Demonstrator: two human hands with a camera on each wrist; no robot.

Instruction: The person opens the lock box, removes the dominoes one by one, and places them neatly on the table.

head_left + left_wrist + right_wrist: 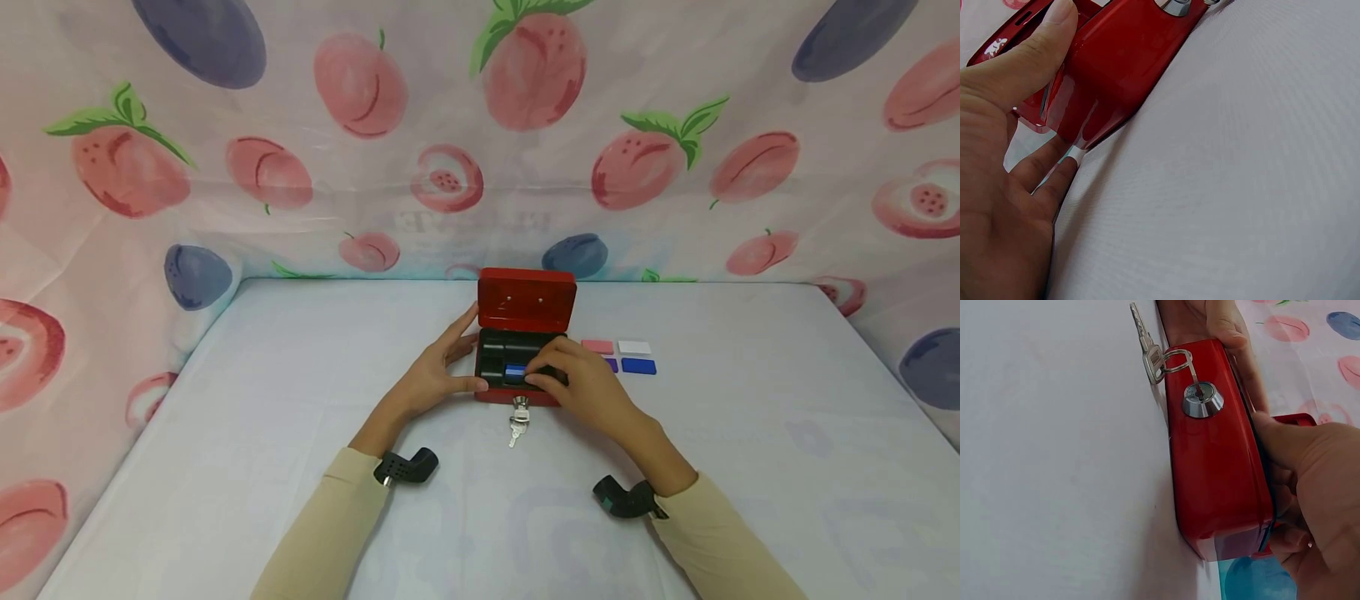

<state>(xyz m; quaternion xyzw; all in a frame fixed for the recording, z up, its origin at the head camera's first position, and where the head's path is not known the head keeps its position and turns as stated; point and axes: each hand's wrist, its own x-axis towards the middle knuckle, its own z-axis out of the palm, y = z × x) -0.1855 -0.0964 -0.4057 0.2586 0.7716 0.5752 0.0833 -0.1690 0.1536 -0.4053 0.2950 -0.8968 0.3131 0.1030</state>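
Note:
A red metal cash box (517, 398) stands with its lid (527, 300) raised and a black tray (491, 350) inside. My left hand (431, 379) rests at the box's left side, fingers extended, thumb on the front left rim; the left wrist view shows that thumb (1035, 50) on the red edge. My right hand (588, 383) reaches over the tray and pinches the right end of a small blue flat piece (515, 372) between thumb and forefinger. In the right wrist view the fingertips are partly hidden behind the box wall.
Keys (518, 423) hang from the lock (1202, 399) on the box front. Right of the box lie small flat pieces: pink (597, 346), white (634, 347), blue (638, 366) and a partly covered purple one (612, 364). A fruit-print cloth (517, 192) hangs behind the white table.

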